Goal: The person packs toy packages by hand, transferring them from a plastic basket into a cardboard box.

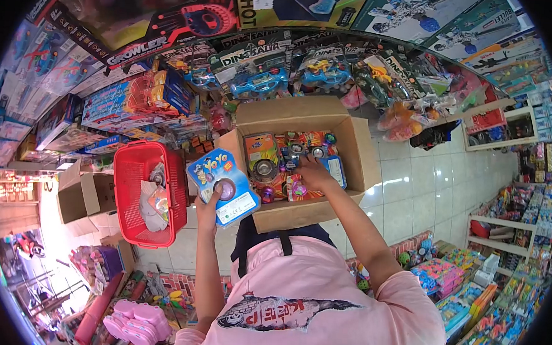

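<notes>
A blue yo-yo blister pack (234, 198) with a purple yo-yo is gripped at its lower left edge by my left hand (209, 208), between the red basket and the carton. Inside the open cardboard box (267, 219) my right hand (315, 176) reaches down among the packs, its fingers bent over them; what they grip is partly hidden. Orange-and-red toy packs (262, 147) with round yo-yos fill the box around the hand. Another blue card (336, 171) lies at the box's right side, just beyond my fingers.
A red plastic basket (175, 220) with a few packs inside stands left of the box. Another carton (87, 197) is further left. Shelves of boxed toys, including dinosaur packs (256, 68), line the far side. Pink containers (137, 321) sit at lower left.
</notes>
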{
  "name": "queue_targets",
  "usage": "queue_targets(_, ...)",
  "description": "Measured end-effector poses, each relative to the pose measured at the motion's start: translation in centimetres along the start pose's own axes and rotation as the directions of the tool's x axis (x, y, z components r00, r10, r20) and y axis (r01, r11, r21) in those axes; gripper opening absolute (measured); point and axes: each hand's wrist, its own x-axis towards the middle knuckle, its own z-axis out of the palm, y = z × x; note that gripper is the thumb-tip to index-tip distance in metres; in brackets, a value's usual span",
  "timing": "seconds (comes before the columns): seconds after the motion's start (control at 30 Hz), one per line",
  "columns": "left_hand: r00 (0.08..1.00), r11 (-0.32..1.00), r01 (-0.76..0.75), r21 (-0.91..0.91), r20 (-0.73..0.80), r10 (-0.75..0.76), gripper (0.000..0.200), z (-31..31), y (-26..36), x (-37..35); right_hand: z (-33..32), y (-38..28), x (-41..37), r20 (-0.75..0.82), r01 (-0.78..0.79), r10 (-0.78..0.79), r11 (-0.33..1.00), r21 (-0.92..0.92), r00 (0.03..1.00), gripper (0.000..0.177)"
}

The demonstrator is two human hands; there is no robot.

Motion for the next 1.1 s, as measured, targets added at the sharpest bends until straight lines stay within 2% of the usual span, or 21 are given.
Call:
queue_targets(0.1,1.0,0.999,0.003,0.041,-0.016,-0.002,0.037,2.0,-0.3,-1.2,1.1,1.2,-0.4,-0.091,-0.022,0.012,0.994,-0.105,0.996,0.038)
queue_targets(0.2,1.0,0.998,-0.002,0.062,0.011,0.001,0.036,4.2,-0.2,-1.9,2.3,2.0,-1.1,-0.187,-0.017,0.029,0.998,0.067,0.982,0.035)
queue_targets(0.27,0.996,0.989,-0.073,0.131,0.06,0.066,0.035,5.5,-0.2,-2.0,1.3,2.0,-2.2,-0.425,-0.026,0.028,1.0,0.01,0.905,0.031)
queue_targets(0.3,0.992,0.986,-0.099,0.134,0.091,0.087,0.036,6.3,0.1,-2.1,0.8,2.3,-2.3,-0.426,-0.016,0.018,1.0,0.008,0.905,0.031)
queue_targets(0.37,0.978,0.971,-0.17,0.166,0.149,0.146,0.037,8.1,0.6,-2.2,-0.2,2.9,-2.4,-0.27,0.011,0.162,0.84,0.543,0.949,0.027)
queue_targets(0.4,0.957,0.952,-0.236,0.193,0.216,0.194,0.039,8.7,0.8,-2.2,-0.5,3.0,-2.4,-0.269,0.015,0.157,0.839,0.544,0.95,0.027)
queue_targets(0.43,0.956,0.904,-0.235,0.357,0.254,0.148,0.044,9.1,1.0,-2.0,-0.7,3.1,-2.5,-0.19,0.062,0.182,0.544,0.837,0.965,0.029)
queue_targets(0.47,0.957,0.903,-0.235,0.359,0.25,0.149,0.044,9.6,1.1,-1.7,-1.0,3.1,-2.5,-0.105,0.078,0.172,0.153,0.985,0.98,0.031)
queue_targets(0.5,0.922,0.847,-0.309,0.433,0.354,0.155,0.046,10.2,1.0,-1.4,-3.9,1.7,-4.1,-0.063,0.05,0.203,0.069,0.996,0.977,0.035)
queue_targets(0.53,0.879,0.78,-0.385,0.493,0.454,0.147,0.048,10.8,1.0,-1.0,-4.7,1.5,-4.5,-0.064,0.051,0.197,0.071,0.996,0.978,0.035)
queue_targets(0.6,0.833,0.702,-0.457,0.546,0.54,0.122,0.057,11.4,1.2,-0.4,-5.3,1.5,-4.7,-0.054,0.068,0.059,-0.256,0.964,0.997,0.04)
queue_targets(0.63,0.811,0.624,-0.497,0.603,0.579,0.086,0.06,11.6,0.6,0.4,-4.7,1.7,-4.4,-0.052,0.064,0.053,-0.255,0.965,0.997,0.04)
queue_targets(0.67,0.788,0.539,-0.536,0.65,0.614,0.043,0.063,11.6,0.1,1.1,-4.0,1.8,-4.1,-0.127,0.128,0.006,-0.041,0.991,0.992,0.04)
queue_targets(0.7,0.818,0.511,-0.469,0.72,0.572,-0.056,0.066,12.2,0.9,1.3,-3.0,2.0,-3.6,-0.191,0.198,-0.055,0.169,0.965,0.98,0.04)
queue_targets(0.73,0.821,0.51,-0.466,0.723,0.569,-0.056,0.066,12.5,0.9,1.8,-2.0,2.2,-3.2,-0.19,0.198,-0.059,0.168,0.966,0.98,0.04)
queue_targets(0.8,0.805,0.375,-0.523,0.765,0.588,-0.077,0.066,13.1,0.9,2.9,-0.9,2.4,-2.7,-0.205,0.182,0.056,0.278,0.943,0.977,0.037)
queue_targets(0.87,0.791,0.357,-0.556,0.75,0.61,-0.049,0.068,13.6,0.8,3.6,-0.5,2.1,-2.9,-0.158,0.134,0.082,0.244,0.96,0.984,0.032)
queue_targets(0.93,0.803,0.239,-0.555,0.796,0.588,-0.094,0.066,13.9,0.0,4.4,0.3,1.9,-2.8,0.024,-0.063,0.18,0.217,0.974,0.983,0.026)
queue_targets(0.97,0.805,0.239,-0.554,0.798,0.586,-0.093,0.066,14.0,-0.6,4.7,0.7,1.9,-2.9,0.024,-0.063,0.177,0.218,0.974,0.984,0.026)
queue_targets(1.03,0.755,0.1,-0.648,0.755,0.654,-0.042,0.062,14.4,-1.5,5.1,1.0,1.4,-3.3,0.066,-0.159,0.318,0.275,0.948,0.946,0.022)
queue_targets(1.1,0.758,0.103,-0.646,0.757,0.651,-0.036,0.06,14.8,-1.5,5.4,3.9,2.0,-2.3,0.054,-0.141,0.34,0.237,0.961,0.939,0.021)
